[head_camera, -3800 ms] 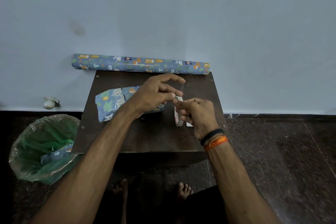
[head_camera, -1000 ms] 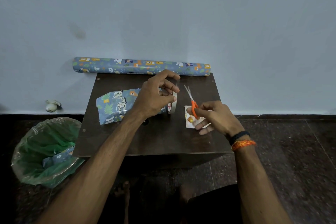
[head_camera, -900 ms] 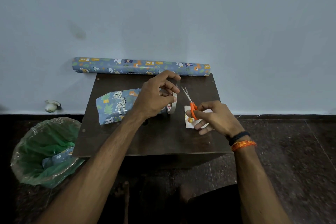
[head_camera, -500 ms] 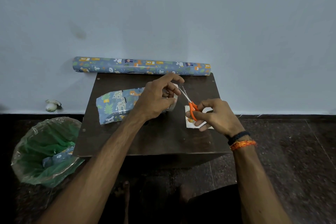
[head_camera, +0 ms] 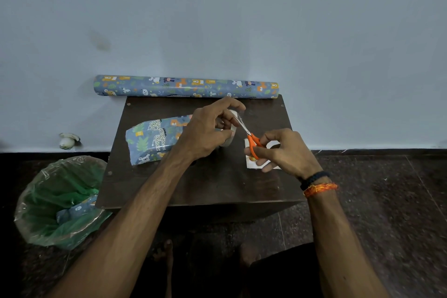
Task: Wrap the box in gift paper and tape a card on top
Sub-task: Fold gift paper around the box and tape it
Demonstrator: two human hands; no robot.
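The box wrapped in blue animal-print paper (head_camera: 154,138) lies on the left half of the dark table (head_camera: 217,184). My left hand (head_camera: 205,133) holds the tape roll (head_camera: 231,132) above the table, its fingers pulling a strip of tape up from it. My right hand (head_camera: 283,152) grips small orange-handled scissors (head_camera: 251,140), whose blades reach up and left to that strip. A white card (head_camera: 256,162) lies on the table under my right hand, mostly hidden.
A roll of the same gift paper (head_camera: 186,86) lies along the table's far edge against the wall. A bin with a green liner and paper scraps (head_camera: 58,201) stands on the floor at the left. A small white object (head_camera: 67,141) sits by the wall.
My right hand let go of the tape and picked up the scissors. It has since brought the blades up and left to the tape strip held by my left hand.
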